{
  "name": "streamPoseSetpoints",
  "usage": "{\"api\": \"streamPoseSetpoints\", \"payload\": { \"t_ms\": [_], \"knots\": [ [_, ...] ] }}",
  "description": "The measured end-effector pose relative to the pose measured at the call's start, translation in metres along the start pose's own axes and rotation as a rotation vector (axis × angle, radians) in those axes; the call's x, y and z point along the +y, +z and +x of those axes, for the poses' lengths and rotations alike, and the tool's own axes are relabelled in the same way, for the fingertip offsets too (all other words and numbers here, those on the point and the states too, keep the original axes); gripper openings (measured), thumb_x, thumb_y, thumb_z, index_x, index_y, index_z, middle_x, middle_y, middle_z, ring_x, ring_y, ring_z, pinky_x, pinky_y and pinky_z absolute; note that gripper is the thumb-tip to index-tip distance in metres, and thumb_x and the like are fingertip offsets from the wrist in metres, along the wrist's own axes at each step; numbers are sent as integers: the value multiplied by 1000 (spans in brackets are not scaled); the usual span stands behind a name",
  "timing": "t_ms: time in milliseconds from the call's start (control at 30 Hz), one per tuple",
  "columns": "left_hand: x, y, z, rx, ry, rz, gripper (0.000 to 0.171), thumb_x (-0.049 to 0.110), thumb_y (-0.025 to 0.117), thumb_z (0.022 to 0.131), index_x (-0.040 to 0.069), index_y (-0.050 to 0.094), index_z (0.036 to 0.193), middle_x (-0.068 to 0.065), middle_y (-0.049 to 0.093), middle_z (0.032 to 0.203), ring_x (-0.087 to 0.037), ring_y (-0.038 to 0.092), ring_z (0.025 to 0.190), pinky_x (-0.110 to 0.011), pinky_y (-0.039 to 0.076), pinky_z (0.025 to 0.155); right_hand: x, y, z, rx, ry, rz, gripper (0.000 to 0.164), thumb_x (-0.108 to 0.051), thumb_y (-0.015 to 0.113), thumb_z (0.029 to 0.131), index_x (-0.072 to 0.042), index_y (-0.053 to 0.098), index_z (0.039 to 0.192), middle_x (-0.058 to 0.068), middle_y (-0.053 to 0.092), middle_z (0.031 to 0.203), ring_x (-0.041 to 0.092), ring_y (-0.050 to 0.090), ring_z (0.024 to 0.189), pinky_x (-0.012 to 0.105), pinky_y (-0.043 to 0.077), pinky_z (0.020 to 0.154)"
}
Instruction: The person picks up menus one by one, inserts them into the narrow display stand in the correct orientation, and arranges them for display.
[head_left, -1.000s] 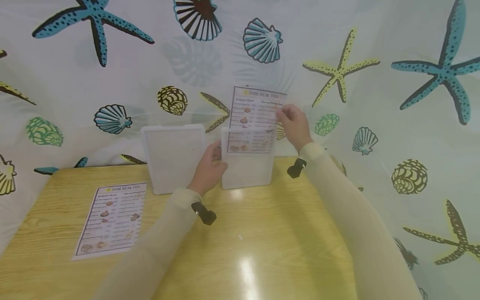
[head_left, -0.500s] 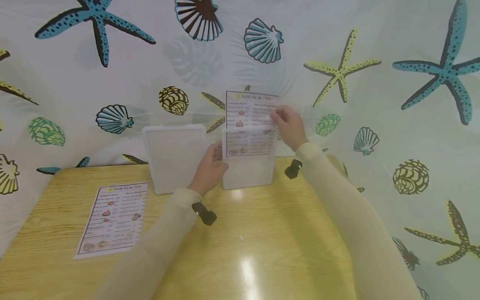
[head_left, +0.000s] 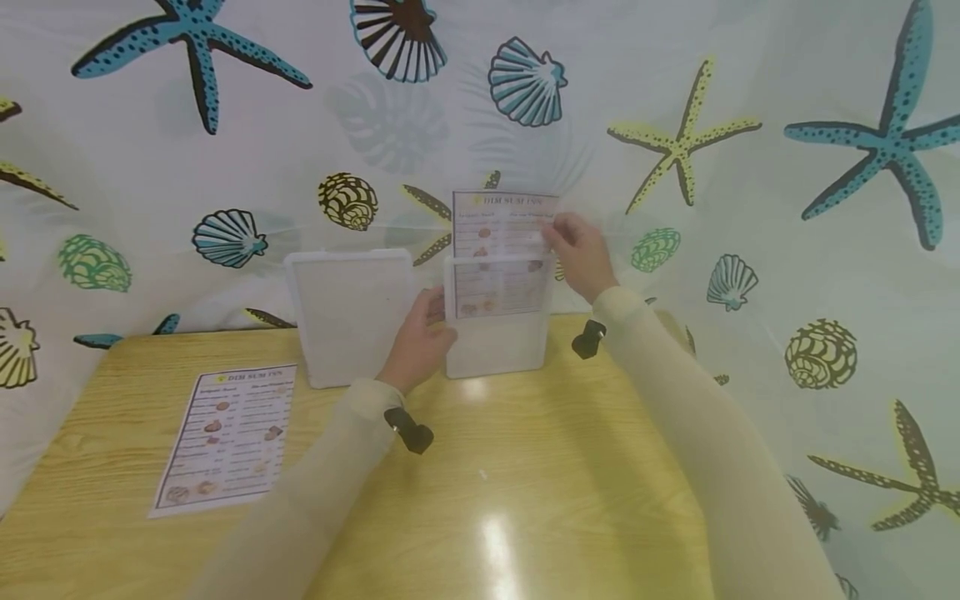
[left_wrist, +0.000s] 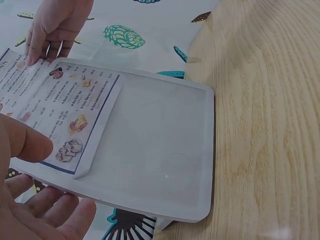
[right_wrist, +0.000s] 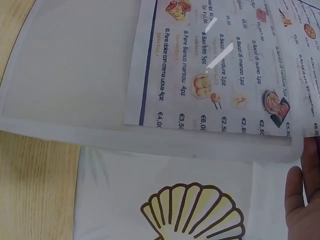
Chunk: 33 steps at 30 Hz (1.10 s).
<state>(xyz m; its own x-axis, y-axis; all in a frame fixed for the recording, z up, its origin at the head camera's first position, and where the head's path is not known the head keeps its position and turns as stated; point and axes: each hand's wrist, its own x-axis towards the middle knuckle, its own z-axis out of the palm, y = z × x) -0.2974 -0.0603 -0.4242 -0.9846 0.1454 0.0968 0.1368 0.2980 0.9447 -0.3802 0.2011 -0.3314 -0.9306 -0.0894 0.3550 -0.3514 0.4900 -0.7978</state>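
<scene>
A white-framed sign holder (head_left: 495,346) with a clear front stands upright at the back of the table. My left hand (head_left: 416,337) grips its left edge, thumb in front and fingers behind, as the left wrist view shows. A printed menu sheet (head_left: 498,221) headed DIM SUM INN is partly inside the holder's top, its lower part showing through the front. My right hand (head_left: 585,254) pinches the sheet near its upper right edge. In the left wrist view, the sheet's lower edge lies partway along the holder (left_wrist: 155,145), with bare panel beyond it.
Another white-framed holder (head_left: 352,317) stands just left, with no sheet visible in it. A second menu (head_left: 228,437) lies flat on the wooden table (head_left: 562,467) at the left. Behind the table hangs a cloth (head_left: 465,142) printed with shells and starfish.
The menu sheet has shifted a little left and then slid farther down into the holder, with my right hand still at its edge. My left hand keeps its place.
</scene>
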Motion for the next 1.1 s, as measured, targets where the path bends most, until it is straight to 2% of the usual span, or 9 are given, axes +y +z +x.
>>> {"api": "streamPoseSetpoints", "payload": {
  "t_ms": [100, 333, 567, 733, 933, 1100],
  "knots": [
    [-1, 1, -1, 2, -3, -1, 73, 8, 57, 99, 11, 23, 163, -16, 38, 161, -34, 39, 148, -52, 37, 120, 5, 4, -4, -22, 8, -1, 30, -34, 57, 107, -6, 66, 112, 10, 70, 108, 23, 63, 99, 38, 53, 90],
    [-6, 2, -2, 4, -1, -8, 71, 8, 57, 99, 12, 25, 163, -13, 40, 161, -33, 40, 147, -52, 38, 120, 5, 5, -4, -17, -7, -4, 32, -37, 59, 105, -9, 67, 118, 7, 70, 119, 22, 64, 115, 40, 54, 100],
    [-5, 1, -3, 5, 11, -16, 71, 8, 57, 99, 13, 26, 162, -13, 41, 161, -33, 41, 146, -53, 39, 119, -3, -2, 0, 11, 4, 64, 28, -32, 65, 103, -12, 67, 122, 2, 71, 117, 18, 64, 110, 37, 53, 99],
    [-6, 1, -3, 1, 18, -14, 71, 8, 57, 99, 13, 25, 162, -13, 40, 160, -33, 41, 146, -54, 38, 119, -4, -4, 1, -11, 24, 37, 31, -33, 64, 103, -10, 68, 124, 5, 72, 117, 18, 66, 108, 36, 54, 99],
    [-6, 1, -3, -6, 15, -5, 72, 9, 57, 99, 11, 25, 163, -14, 40, 160, -34, 41, 146, -54, 38, 119, -2, -8, 2, 21, 26, 70, 24, -26, 63, 104, -7, 69, 119, 8, 72, 115, 21, 66, 107, 37, 55, 99],
    [-7, 3, -3, -11, 10, 2, 72, 10, 57, 99, 13, 23, 163, -14, 39, 161, -33, 40, 147, -54, 38, 119, 0, -4, -4, -7, 49, 38, 26, -25, 62, 104, -6, 68, 121, 9, 72, 117, 22, 65, 108, 38, 55, 97]
  ]
}}
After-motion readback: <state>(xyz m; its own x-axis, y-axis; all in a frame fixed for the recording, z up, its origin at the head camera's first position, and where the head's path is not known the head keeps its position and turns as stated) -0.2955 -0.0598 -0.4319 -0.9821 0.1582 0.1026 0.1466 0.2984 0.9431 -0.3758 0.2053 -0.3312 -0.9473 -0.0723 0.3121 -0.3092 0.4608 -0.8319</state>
